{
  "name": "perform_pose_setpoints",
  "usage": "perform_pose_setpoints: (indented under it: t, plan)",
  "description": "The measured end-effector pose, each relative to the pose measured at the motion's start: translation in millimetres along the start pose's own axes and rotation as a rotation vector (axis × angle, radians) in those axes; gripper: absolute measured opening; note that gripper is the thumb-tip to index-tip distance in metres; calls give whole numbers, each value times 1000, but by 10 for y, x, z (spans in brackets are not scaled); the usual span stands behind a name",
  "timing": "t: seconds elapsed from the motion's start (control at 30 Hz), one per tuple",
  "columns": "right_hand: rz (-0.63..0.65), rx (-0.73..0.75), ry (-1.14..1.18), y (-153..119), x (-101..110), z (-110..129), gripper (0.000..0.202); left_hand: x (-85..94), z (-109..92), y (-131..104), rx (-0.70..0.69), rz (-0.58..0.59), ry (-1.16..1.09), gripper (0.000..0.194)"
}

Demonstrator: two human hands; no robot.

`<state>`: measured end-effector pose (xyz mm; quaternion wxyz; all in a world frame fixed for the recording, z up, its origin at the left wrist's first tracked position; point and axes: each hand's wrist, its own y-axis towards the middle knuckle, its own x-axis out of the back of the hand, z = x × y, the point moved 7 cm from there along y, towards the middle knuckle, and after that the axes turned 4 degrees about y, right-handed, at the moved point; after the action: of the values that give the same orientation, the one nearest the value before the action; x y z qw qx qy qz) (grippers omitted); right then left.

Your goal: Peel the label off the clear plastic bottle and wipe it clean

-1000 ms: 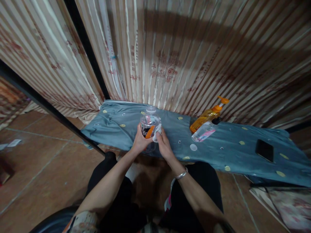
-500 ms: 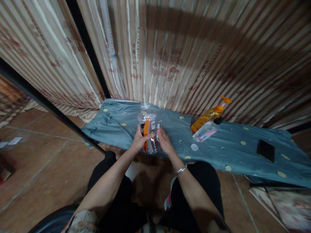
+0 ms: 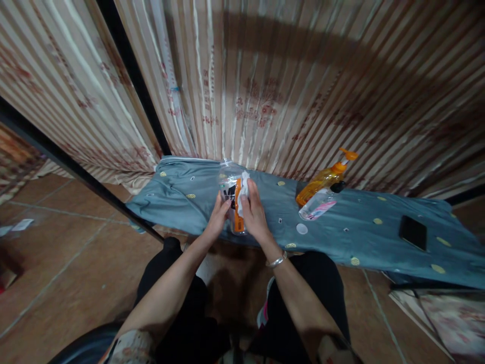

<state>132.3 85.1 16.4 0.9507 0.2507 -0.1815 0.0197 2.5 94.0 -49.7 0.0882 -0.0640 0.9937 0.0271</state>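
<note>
A clear plastic bottle [image 3: 229, 175] with an orange, black and white label stands at the front of the cloth-covered surface, its neck pointing away from me. My left hand [image 3: 219, 216] grips its left side, thumb across the label. On the bottle's right side, my right hand [image 3: 254, 210] presses a crumpled white tissue [image 3: 244, 184] against it, fingers closed on the tissue. A silver bangle circles my right wrist. The lower part of the tissue is hidden by the right hand.
Right of my hands are an orange pump bottle [image 3: 320, 183], a clear black-capped bottle [image 3: 318, 205] and a white disc [image 3: 302, 229]. A black phone [image 3: 413, 232] lies farther right on the blue-green cloth [image 3: 364, 217]. A striped curtain [image 3: 265, 101] hangs behind; a black pole [image 3: 79, 169] slants at left.
The bottle has turned, bringing its orange band to the right. My right hand has moved up slightly along the bottle, and more of the white tissue shows.
</note>
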Motion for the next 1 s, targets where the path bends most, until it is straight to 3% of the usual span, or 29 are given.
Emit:
perform_pose_setpoints:
  t: [0.13, 0.3, 0.37, 0.47, 0.57, 0.67, 0.83, 1.0]
  plan:
    - [-2, -133, 120, -69, -25, -265, 62, 33, -22, 9, 37, 9, -35, 79]
    - [-66, -250, 189, -365, -32, -383, 66, -45, -75, -47, 58, 87, -47, 50]
    - [-90, -214, 153, -403, 2, -298, 65, -86, -77, -68, 60, 99, -59, 52]
    - [-94, -47, 42, -330, 65, -52, 60, -143, -56, -76, 52, 99, -77, 57]
    - [-43, 76, -29, -138, 101, 131, 56, -212, -12, -81, 53, 105, -84, 61]
    - [-9, 106, -16, 103, 148, 146, 55, -276, 10, -92, 55, 112, -80, 66]
    - [-8, -87, 199, 231, 155, -208, 64, -259, -40, -56, 31, 70, -86, 70]
    - [51, -274, 237, -207, -43, -551, 65, -116, -93, 27, -1, -9, -75, 65]
